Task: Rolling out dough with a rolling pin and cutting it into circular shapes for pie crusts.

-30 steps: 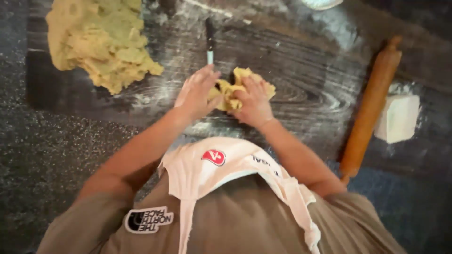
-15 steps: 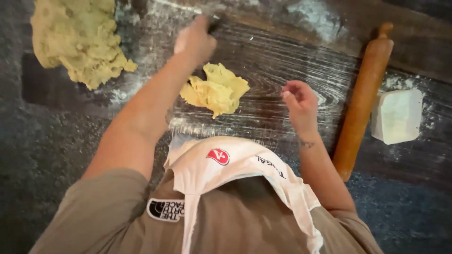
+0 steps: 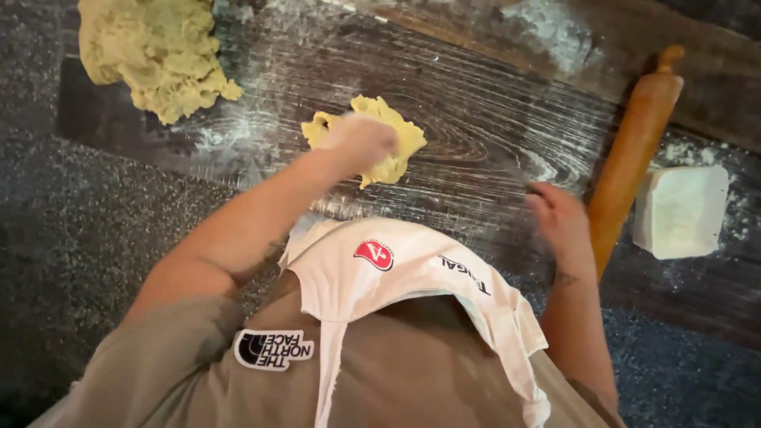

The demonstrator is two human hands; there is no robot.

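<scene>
**Dim scene, motion blur on one hand**

Light is low and warm, falling softly from above; shadows are faint. The left hand [image 3: 361, 143] smears with motion blur. The dark wooden board [image 3: 491, 119] shows floury streaks fairly sharply, and the frame's corners darken.

A kitchen: floured wooden board [image 3: 491, 119], dough mound [image 3: 151, 55], rolling pin [image 3: 630, 150].

Left hand [image 3: 361, 143] returned onto the dough piece [image 3: 372, 139].

Pale yellow dough piece [image 3: 396, 135] under my left hand [image 3: 361, 143]; dark streaky wood board [image 3: 491, 111], flour-white; tan rolling pin [image 3: 634, 143] at three o'clock.
</scene>
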